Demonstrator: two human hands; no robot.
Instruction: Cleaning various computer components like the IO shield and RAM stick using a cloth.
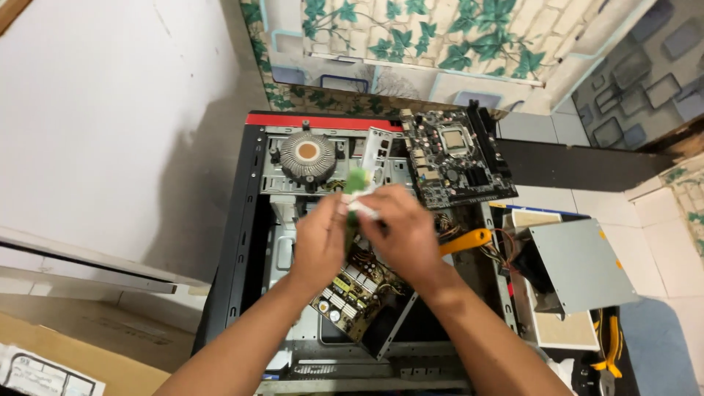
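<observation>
**Hands meet over an opened computer case**

Hands work above the open computer case: our left hand pinches a small green memory module upright, and our right hand closes on a white stick touching it, seemingly to clean it. A bare power supply board lies below; the motherboard rests on the case's far right corner, beside the heatsink fan.

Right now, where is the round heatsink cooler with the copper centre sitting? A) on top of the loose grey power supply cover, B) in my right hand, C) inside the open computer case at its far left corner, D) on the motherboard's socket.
C: the round cooler rests inside the open case at its far left corner, apart from the motherboard and clear of both hands.
</observation>
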